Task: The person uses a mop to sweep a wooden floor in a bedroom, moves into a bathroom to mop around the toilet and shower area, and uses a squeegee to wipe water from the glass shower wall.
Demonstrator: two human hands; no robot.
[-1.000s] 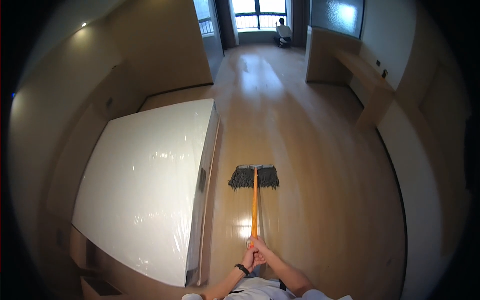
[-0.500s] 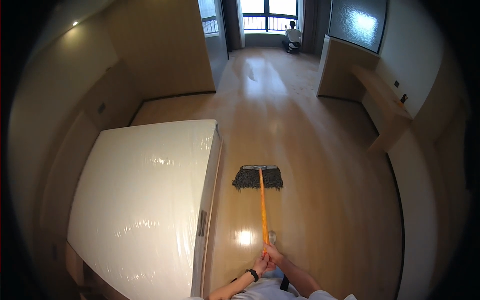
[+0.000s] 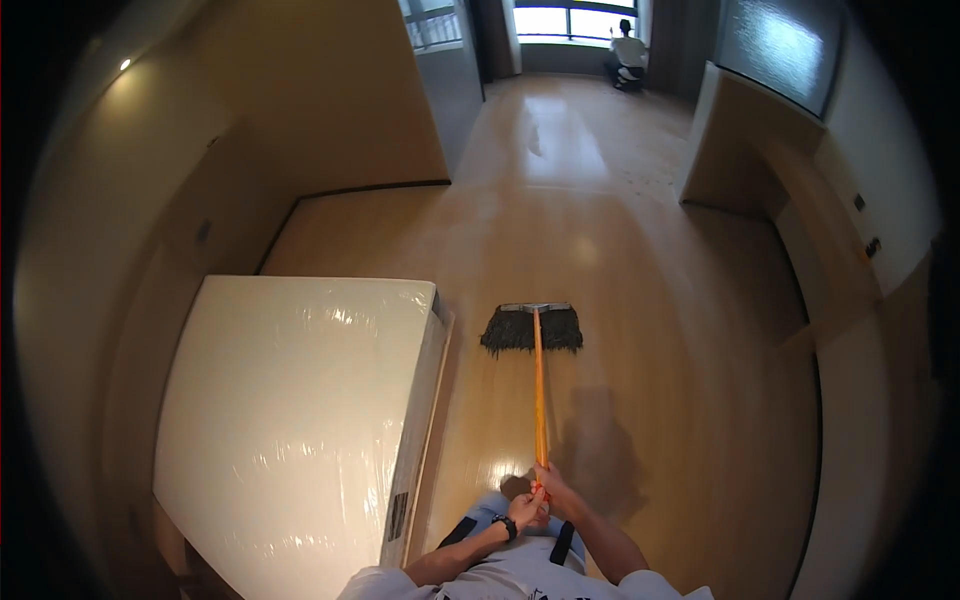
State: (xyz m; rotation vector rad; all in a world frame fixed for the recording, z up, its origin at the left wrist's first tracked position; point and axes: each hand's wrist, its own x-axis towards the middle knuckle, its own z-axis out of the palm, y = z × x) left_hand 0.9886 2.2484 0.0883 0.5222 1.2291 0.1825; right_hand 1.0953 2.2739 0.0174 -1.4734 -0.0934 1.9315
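Observation:
A wide mop [image 3: 531, 330] with dark grey strands lies flat on the wooden floor ahead of me. Its orange handle [image 3: 541, 410] slopes back to my body. Near the handle's end my left hand [image 3: 526, 508], with a dark band at the wrist, is closed round the shaft. My right hand [image 3: 549, 483] grips it just above, close against the left one. Both sets of fingers are wrapped on the handle and partly cover its end.
A plastic-wrapped white mattress [image 3: 300, 400] on a base stands at my left. Far ahead a person [image 3: 627, 55] crouches by the window. A partition [image 3: 745, 145] with a glass panel and a wooden wall shelf [image 3: 815, 225] are on the right.
The mop has moved forward along the floor, with both hands still on its handle. The view has shifted, so the room's far end appears further right.

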